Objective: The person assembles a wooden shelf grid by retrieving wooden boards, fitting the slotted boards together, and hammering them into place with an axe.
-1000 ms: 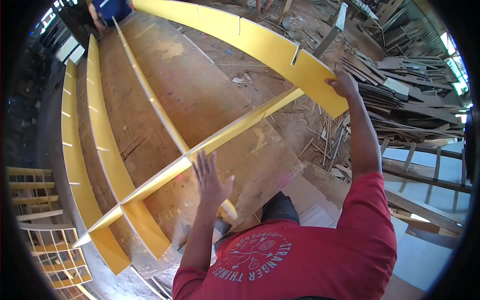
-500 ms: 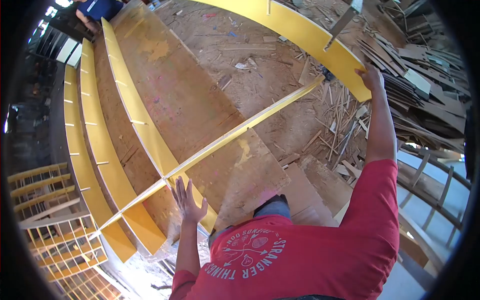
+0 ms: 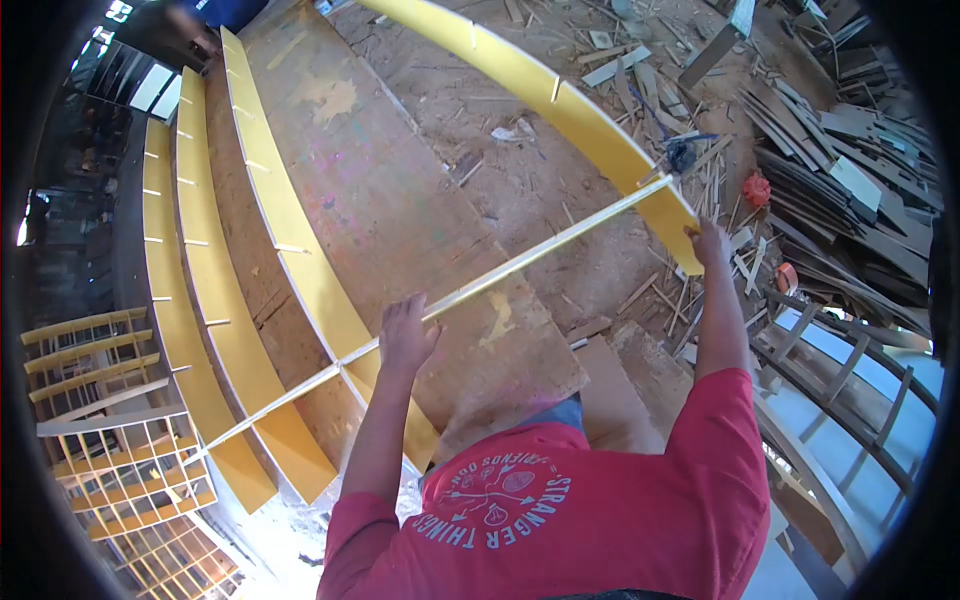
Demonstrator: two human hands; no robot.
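Note:
My right hand (image 3: 710, 243) grips the near end of a long yellow slotted board (image 3: 600, 130), which stands on edge at the right. Its lower part meets the right end of a yellow cross slat (image 3: 540, 250). My left hand (image 3: 405, 335) is over the middle of that slat, fingers on the far side and thumb on the near side. To the left, the slat crosses three more yellow slotted boards, the nearest (image 3: 290, 235), a middle one (image 3: 213, 285) and an outer one (image 3: 172, 325). They look curved through the lens.
A brown paint-stained worktable (image 3: 400, 220) lies under the boards. Wood scraps (image 3: 800, 150) are piled at the right, with offcuts on the dirt floor. Yellow lattice frames (image 3: 120, 450) stand at lower left. Another person's hand (image 3: 208, 42) is near the boards' far ends.
My right hand has brought the slotted board down and left, onto the cross slat's end. My left hand has moved up and right from the nearest crossing, onto the slat.

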